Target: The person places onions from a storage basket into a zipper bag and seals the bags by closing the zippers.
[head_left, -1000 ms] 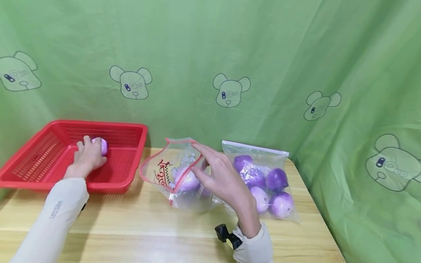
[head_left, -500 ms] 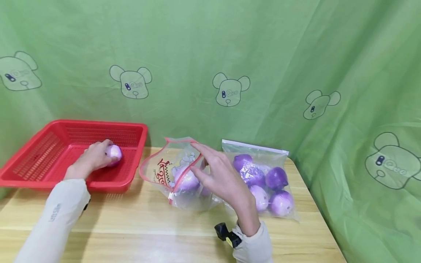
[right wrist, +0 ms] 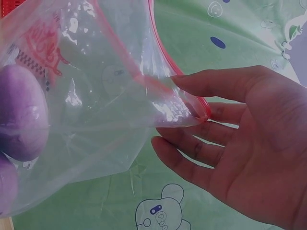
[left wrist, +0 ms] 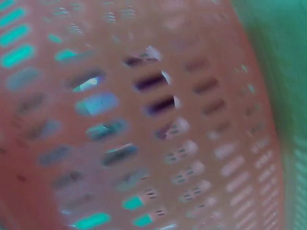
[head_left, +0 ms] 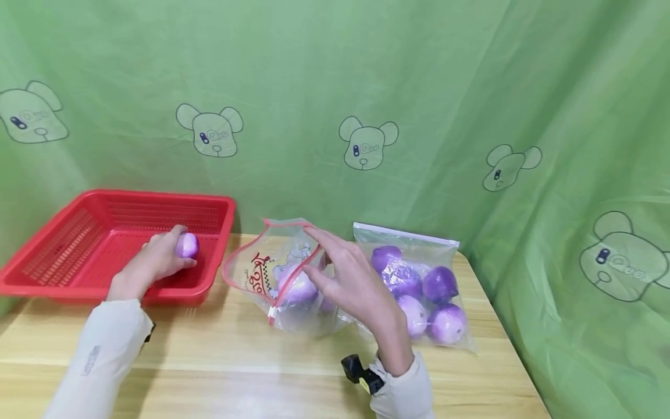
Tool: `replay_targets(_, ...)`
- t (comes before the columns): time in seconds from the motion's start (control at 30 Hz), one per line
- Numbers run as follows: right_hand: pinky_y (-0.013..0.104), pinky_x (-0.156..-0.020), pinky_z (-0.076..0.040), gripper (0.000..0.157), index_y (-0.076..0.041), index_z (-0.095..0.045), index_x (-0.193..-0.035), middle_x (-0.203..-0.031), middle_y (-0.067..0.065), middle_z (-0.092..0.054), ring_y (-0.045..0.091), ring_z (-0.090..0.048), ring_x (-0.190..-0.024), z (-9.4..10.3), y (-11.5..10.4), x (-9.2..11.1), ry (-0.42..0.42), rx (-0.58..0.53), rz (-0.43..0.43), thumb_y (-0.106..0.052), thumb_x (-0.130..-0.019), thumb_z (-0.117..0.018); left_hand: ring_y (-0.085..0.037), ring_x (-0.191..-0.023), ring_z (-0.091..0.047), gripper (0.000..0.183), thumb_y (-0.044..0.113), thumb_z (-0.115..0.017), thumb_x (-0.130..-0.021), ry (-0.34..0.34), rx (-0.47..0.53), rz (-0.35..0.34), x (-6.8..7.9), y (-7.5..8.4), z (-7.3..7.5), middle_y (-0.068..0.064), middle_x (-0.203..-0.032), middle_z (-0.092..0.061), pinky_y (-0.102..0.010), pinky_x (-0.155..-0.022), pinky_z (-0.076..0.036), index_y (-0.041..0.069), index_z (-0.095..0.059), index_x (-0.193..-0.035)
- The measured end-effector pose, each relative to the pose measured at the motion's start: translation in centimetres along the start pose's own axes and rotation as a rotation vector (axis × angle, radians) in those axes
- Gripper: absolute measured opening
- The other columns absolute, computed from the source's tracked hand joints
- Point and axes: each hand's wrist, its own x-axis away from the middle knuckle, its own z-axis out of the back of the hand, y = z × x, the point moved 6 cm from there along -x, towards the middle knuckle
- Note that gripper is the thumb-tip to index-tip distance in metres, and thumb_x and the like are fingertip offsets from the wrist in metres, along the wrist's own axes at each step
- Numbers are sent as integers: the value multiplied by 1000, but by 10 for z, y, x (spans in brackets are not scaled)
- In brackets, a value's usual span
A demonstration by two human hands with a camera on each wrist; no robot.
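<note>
In the head view, my left hand (head_left: 154, 259) grips a purple-and-white onion (head_left: 187, 246) inside the red plastic basket (head_left: 228, 233), near its right wall. Through the basket's slots, the left wrist view gives only a blurred look at what lies beyond. My right hand (head_left: 361, 285) holds the red-edged rim of a clear zip bag (head_left: 264, 250), whose mouth gapes toward the basket. The right wrist view has the thumb on one side of the bag's rim and fingers behind it. Purple onions (right wrist: 23, 112) lie inside this bag.
To the right lies a second clear bag (head_left: 413, 237) with a white slider strip, several purple onions in it. Both bags and the basket rest on a wooden table (head_left: 235, 361). A green curtain (head_left: 293, 75) with bear-face prints hangs behind and to the right.
My left hand has shifted right within the basket, bringing the onion toward its right wall. My right hand and the red-edged bag have stayed in place.
</note>
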Motion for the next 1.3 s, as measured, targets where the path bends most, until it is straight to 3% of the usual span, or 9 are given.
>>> replay_targets(0.13, 21, -53, -50, 68, -10, -43, -150, -125, 3, -64, 8, -61, -78, -1, 0, 0, 1, 2, 4, -8, -89, -72, -49, -95, -57, 84, 25, -79, -85, 93, 75, 18, 10, 12, 5, -35, -113, -52, -59, -79, -52, -8, -23, -138)
replay_targets(0.33, 20, -54, -51, 69, -9, -42, -150, -130, 5, -62, 9, -61, -77, -3, 0, -1, -7, -2, 7, -7, -88, -72, -44, -92, -61, 69, 21, -80, -85, 223, 108, -30, 24, 36, 8, -29, -108, -55, -59, -79, -54, -7, -33, -128)
replay_targets(0.57, 21, -54, -50, 68, -9, -43, -150, -118, 2, -65, 8, -61, -78, -2, 0, -2, 8, 3, 13, -9, -89, -73, -47, -108, -50, 68, 17, -81, -83, 391, 103, -112, 46, 60, 18, -28, -128, -46, -66, -89, -45, -5, -42, -134)
replay_targets(0.77, 22, -53, -49, 68, -8, -44, -149, -116, 1, -65, 9, -61, -77, -1, 2, -1, 18, -13, 13, -8, -88, -74, -45, -108, -49, 67, 17, -81, -82, 523, 128, -157, 62, 83, 31, -24, -133, -39, -66, -83, -47, 4, -48, -140)
replay_targets(0.93, 21, -54, -49, 68, -7, -44, -149, -124, 4, -64, 9, -60, -77, -2, 1, -2, 19, 7, 35, -9, -88, -73, -40, -106, -54, 70, 18, -81, -83, 582, 192, -204, 78, 104, 41, -18, -135, -43, -62, -82, -51, 9, -47, -143)
replay_targets(1.2, 21, -51, -48, 68, -8, -43, -149, -128, 5, -63, 7, -58, -75, 2, 0, -1, 31, 18, 27, -9, -88, -73, -28, -108, -58, 65, 17, -84, -80, 608, 286, -357, 94, 140, 46, -14, -124, -58, -48, -87, -50, 2, -47, -131)
replay_targets(1.3, 21, -51, -48, 68, -8, -43, -150, -128, 5, -63, 7, -58, -76, 3, 1, 1, 32, 17, 24, -8, -88, -73, -26, -113, -58, 61, 15, -84, -81, 614, 289, -428, 97, 153, 43, -12, -128, -58, -45, -91, -50, 0, -51, -130)
